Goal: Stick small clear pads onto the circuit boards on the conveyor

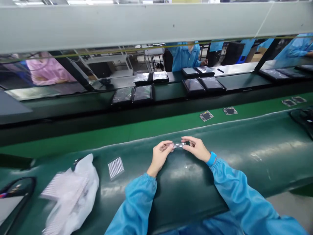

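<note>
Gripping the perforated strip (pixel 178 145) by its ends, the left hand (pixel 160 156) and right hand (pixel 195 148) each pinch it between thumb and fingers; the strip spans the gap between them, over the padded bench (pixel 244 153). Caution: uneven finger pressure could bend or drop the strip. Left along the bench lie a grid sheet (pixel 115 167) and a white bag (pixel 83 195); circuit boards (pixel 206 116) sit on the green belt (pixel 156 132) beyond its far edge.
</note>
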`<state>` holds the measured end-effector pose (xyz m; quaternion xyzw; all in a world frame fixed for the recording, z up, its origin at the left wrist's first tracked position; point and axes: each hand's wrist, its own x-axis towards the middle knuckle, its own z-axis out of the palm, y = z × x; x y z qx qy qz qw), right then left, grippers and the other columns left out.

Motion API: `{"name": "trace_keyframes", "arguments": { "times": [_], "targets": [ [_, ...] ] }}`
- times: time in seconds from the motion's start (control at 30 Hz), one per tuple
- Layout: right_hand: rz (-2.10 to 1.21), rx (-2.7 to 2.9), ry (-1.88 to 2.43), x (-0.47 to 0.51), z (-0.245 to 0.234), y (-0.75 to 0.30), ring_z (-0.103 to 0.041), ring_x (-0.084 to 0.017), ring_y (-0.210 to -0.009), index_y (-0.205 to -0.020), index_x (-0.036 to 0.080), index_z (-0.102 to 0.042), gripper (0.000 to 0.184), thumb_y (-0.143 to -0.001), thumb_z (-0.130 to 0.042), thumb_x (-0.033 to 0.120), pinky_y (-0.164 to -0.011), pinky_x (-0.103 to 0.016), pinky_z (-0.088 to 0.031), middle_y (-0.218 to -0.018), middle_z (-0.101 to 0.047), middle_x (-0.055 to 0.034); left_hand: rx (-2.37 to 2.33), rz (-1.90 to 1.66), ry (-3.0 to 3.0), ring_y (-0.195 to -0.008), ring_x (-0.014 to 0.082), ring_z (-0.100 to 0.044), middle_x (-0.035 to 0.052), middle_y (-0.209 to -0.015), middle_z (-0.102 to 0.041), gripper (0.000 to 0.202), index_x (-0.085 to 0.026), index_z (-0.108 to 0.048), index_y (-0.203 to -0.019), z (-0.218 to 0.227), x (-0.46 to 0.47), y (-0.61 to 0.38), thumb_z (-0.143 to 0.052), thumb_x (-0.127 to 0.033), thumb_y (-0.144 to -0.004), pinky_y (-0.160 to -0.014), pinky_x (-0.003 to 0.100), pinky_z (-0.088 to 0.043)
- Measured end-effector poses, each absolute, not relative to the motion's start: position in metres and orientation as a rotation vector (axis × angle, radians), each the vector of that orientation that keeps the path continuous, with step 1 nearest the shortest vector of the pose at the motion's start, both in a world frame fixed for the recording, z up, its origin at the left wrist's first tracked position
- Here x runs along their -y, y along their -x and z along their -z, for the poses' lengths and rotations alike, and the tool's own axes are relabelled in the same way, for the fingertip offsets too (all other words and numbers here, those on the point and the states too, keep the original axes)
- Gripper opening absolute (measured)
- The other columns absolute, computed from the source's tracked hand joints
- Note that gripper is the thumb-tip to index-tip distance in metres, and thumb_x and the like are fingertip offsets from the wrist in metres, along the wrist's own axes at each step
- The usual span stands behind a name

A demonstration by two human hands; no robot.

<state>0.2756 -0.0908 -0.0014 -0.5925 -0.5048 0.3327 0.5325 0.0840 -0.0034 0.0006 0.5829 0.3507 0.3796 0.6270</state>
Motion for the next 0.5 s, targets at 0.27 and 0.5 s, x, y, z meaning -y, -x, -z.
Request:
{"name": "trace_keyframes", "arguments": {
  "times": [0.27, 0.5],
  "targets": [
    [-0.734, 1.167, 1.423, 0.107, 0.017, -0.253, -0.039, -0.012, -0.050, -0.085, 0.017, -0.078, 0.026, -0.075, -0.075, 0.041, -0.051, -0.026, -0.036, -0.051, -0.047, 0.0052, -0.743, -0.839, -1.211, -0.086, 0.0172, -0.072, 0.0110, -0.109, -0.075, 0.052, -0.013, -0.067, -0.116, 0.016, 0.036, -0.063, -0.085, -0.014, -0.067, -0.083, 0.030, -0.058],
    [-0.852, 1.025, 1.393, 0.107, 0.027, -0.264, -0.065, -0.021, -0.067, -0.088, 0.015, -0.077, 0.036, -0.074, -0.076, 0.048, -0.064, -0.033, -0.052, -0.075, -0.074, -0.0072, -0.703, -0.926, -1.038, -0.098, 0.0207, -0.069, 0.0132, -0.120, -0.070, 0.063, -0.015, -0.066, -0.119, 0.017, 0.033, -0.054, -0.091, -0.019, -0.061, -0.088, 0.033, -0.056]
  ]
}}
